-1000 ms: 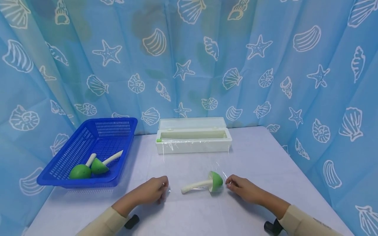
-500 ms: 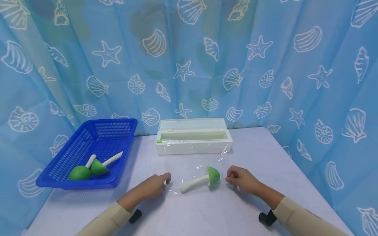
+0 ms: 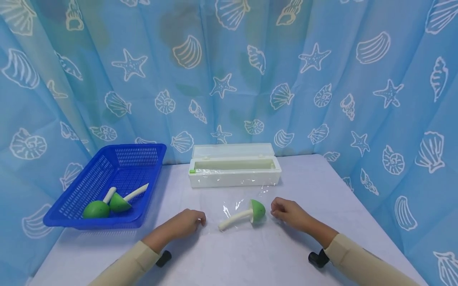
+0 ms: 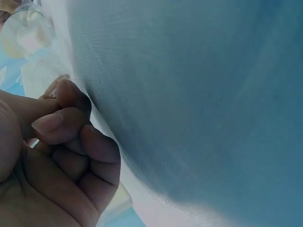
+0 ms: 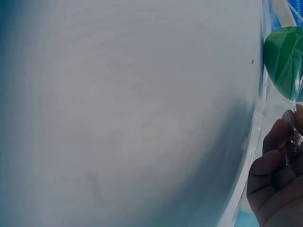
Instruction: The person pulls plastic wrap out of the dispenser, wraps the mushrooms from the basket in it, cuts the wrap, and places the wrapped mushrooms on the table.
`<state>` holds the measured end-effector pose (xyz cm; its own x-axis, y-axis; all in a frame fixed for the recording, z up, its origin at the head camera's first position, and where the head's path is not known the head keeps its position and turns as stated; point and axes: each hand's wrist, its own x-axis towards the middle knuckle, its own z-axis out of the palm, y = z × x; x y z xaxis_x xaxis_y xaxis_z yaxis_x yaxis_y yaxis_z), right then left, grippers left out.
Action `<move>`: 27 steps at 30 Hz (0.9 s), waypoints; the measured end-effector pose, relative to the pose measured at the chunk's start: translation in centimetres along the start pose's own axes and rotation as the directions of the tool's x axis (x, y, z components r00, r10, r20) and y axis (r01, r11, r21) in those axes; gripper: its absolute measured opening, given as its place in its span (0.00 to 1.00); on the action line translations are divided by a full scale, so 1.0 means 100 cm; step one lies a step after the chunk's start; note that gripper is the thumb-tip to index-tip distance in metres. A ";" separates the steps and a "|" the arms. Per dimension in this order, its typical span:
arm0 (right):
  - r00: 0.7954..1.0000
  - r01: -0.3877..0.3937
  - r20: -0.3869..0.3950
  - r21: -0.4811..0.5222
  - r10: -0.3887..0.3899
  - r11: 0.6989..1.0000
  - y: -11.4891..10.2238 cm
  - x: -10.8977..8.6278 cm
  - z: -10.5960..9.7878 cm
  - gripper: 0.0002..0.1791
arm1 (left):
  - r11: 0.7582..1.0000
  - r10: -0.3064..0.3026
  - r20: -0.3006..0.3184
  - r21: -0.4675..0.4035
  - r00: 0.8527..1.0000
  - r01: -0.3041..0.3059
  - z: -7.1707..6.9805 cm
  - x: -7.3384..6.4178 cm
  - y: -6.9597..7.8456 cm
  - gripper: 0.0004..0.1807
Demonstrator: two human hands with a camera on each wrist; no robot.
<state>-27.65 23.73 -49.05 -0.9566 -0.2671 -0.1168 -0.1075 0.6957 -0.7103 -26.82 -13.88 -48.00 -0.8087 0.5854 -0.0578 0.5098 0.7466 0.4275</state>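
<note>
A toy mushroom with a green cap (image 3: pixel 258 211) and white stem (image 3: pixel 234 219) lies on the table between my hands in the head view. Clear cling film (image 3: pixel 226 210) lies over and around it; the film's edges are hard to make out. To its left, my left hand (image 3: pixel 183 224) pinches the film with curled fingers. My right hand (image 3: pixel 293 215) is just right of the cap, and in the right wrist view its fingertips (image 5: pixel 280 130) pinch a gathered bit of film beside the cap.
Behind the mushroom stands a white cling film dispenser box (image 3: pixel 234 180) with its lid raised. A blue basket (image 3: pixel 50 219) at the left holds two more toy mushrooms (image 3: pixel 96 209). A blue shell-print curtain (image 3: pixel 222 107) hangs behind the table.
The mushroom has shifted slightly back and to the left, its cap swinging away from me. My right hand has moved back with the film; the left hand has moved slightly.
</note>
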 end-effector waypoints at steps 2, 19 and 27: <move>1.000 0.011 0.016 0.003 -0.011 1.000 0.000 0.002 0.002 0.05 | 1.000 0.006 0.008 -0.010 1.000 -0.006 0.001 0.001 0.000 0.11; 0.992 0.108 0.084 -0.160 -0.096 0.981 -0.008 0.004 0.002 0.22 | 0.998 -0.068 0.036 -0.014 0.997 0.069 0.000 0.010 0.007 0.09; 0.989 0.133 0.096 -0.298 -0.109 0.945 -0.002 0.008 0.001 0.14 | 0.998 -0.058 -0.102 0.025 0.993 0.061 0.003 0.013 0.003 0.04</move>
<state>-28.36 23.30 -49.10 -0.9087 -0.4041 -0.1050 -0.3096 0.8208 -0.4800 -27.67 -12.78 -48.21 -0.8629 0.5054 0.0098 0.4665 0.7887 0.4003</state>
